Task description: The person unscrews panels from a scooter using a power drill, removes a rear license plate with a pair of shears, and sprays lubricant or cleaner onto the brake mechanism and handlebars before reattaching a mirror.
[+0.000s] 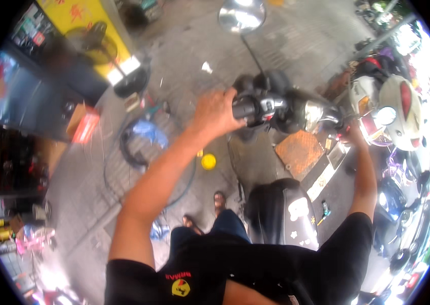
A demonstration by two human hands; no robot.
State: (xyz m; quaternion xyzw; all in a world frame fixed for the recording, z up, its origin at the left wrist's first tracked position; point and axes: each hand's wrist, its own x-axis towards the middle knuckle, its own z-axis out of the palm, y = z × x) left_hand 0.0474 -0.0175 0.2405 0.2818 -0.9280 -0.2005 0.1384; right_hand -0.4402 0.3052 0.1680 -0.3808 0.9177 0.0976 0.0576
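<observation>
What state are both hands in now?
Left hand: closed on the black cylindrical handlebar grip.
Right hand: at the black handlebar's right end; too blurred to tell.

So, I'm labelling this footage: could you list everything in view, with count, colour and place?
Handlebar: one, black and silver, upper centre
Round mirror: one, silvery, top centre
Seat: one, black, lower centre
Rusty plate: one, orange-brown, below the handlebar
Round lid-like thing: one, yellow, floor left of the seat
Crumpled item: one, blue, floor at left
Box: one, orange-red, far left
Panel: one, yellow, upper left
Pale two-wheeler: at least one, cream with red, right
Edge clutter: too blurred to count
Shirt: one, black, bottom
Sandals: two, dark, lower centre
Left hand: one, bare, on the handlebar's left grip
Right hand: one, bare, at its right end, blurred
</observation>
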